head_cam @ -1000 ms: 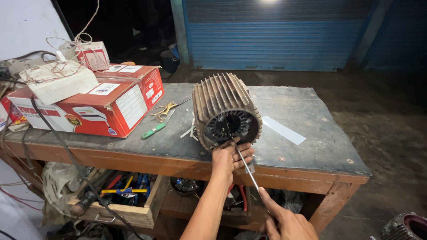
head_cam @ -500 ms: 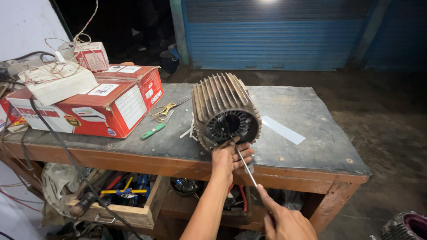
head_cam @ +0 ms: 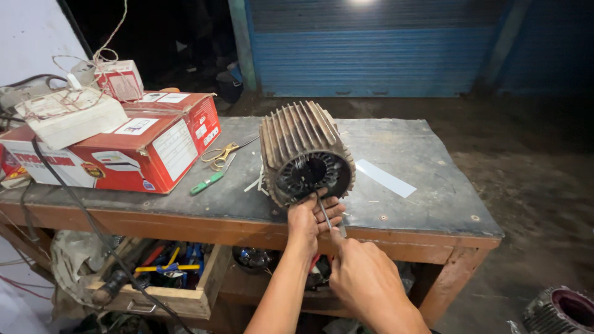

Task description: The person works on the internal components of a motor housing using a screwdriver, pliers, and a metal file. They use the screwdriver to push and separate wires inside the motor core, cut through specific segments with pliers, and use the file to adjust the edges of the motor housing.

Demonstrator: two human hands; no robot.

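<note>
Stator [head_cam: 306, 154] at surface [head_cam: 427, 185] centre, bore facing viewer. Left hand [head_cam: 309, 216] grips its rim at 6 o'clock; right hand [head_cam: 362, 278] clamps a thin rod [head_cam: 324, 211] entering a slot. Risk: rod slipping could nick windings or jab left fingers.

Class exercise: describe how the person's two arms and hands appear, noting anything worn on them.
Both forearms are bare as far as the frame shows, with no sleeve in view. The left hand and right hand wear no gloves; no ring, watch or bracelet is visible.
</note>
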